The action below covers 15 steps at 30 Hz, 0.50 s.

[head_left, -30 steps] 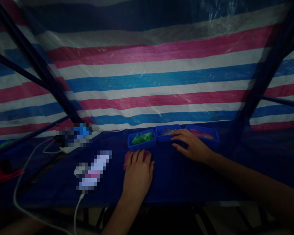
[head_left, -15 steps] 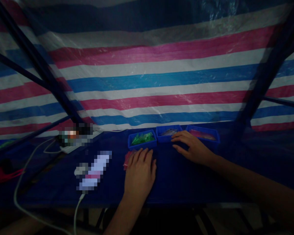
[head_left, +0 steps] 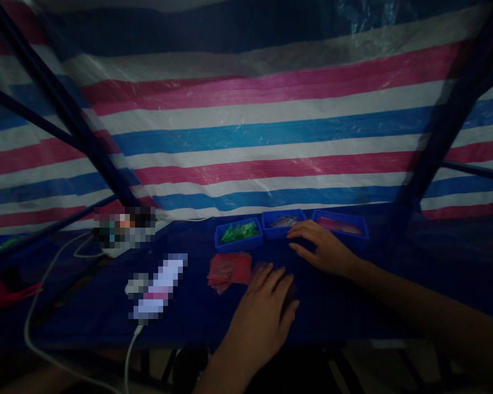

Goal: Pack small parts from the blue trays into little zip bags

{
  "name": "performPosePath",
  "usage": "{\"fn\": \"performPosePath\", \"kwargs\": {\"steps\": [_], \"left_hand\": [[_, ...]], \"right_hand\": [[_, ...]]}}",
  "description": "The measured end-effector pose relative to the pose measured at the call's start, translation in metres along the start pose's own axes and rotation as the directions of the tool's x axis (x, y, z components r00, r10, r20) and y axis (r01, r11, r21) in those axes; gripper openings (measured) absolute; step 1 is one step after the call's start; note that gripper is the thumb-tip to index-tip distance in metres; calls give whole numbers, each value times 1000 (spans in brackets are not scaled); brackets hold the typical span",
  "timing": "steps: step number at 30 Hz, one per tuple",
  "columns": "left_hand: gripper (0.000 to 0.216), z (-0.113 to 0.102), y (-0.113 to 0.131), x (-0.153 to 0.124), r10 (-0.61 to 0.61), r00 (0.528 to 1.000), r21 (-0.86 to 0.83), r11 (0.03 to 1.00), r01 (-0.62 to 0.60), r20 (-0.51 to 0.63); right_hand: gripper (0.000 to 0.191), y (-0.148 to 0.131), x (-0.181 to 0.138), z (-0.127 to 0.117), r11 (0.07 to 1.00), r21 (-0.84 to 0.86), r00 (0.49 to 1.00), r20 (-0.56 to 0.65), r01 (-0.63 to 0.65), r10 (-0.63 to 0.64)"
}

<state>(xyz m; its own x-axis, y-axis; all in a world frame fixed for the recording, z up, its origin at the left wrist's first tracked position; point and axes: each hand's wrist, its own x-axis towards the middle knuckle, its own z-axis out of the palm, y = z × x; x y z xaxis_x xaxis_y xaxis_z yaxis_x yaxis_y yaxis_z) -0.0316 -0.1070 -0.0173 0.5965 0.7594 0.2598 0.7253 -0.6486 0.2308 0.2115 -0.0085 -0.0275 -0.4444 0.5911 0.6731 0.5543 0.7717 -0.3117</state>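
My left hand (head_left: 263, 309) lies palm down on the blue table, its fingers stretched out. Under its fingertips shows a bit of reddish clear plastic, mostly hidden, which looks like a small bag. Just left of the fingers rests a loose stack of red plastic bags (head_left: 229, 269). My right hand (head_left: 324, 247) is open at the front right corner of the middle blue bin (head_left: 271, 233), its fingers apart and holding nothing I can see. That bin has clear, thin pieces in it. The left bin (head_left: 219, 246) contains green plastic bags; the right bin (head_left: 363, 236) contains reddish flat ones.
On the left, a lit, blurred-out phone (head_left: 160, 287) lies with a white cable (head_left: 127, 350) running off the front edge. Behind it is a white power strip (head_left: 119, 249). Dark blue frame posts (head_left: 447, 120) and a striped tarp (head_left: 263, 126) stand behind the table (head_left: 337, 306).
My left hand has slid right and toward me off the red stack, uncovering it, with some reddish plastic now under its fingers. My right hand has hardly moved.
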Motion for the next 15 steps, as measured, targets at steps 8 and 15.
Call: {"fn": "performPosePath", "kwargs": {"steps": [8,15], "left_hand": [[76,-7,15,-14,63,994,-14,998,-62,85],[59,9,15,-32,328,938,-148,939,-310,110]], "right_hand": [[21,-2,0,-1,1000,2,1000,-2,0,0],[20,-5,1,-3,1000,16,1000,3,-17,17]]}}
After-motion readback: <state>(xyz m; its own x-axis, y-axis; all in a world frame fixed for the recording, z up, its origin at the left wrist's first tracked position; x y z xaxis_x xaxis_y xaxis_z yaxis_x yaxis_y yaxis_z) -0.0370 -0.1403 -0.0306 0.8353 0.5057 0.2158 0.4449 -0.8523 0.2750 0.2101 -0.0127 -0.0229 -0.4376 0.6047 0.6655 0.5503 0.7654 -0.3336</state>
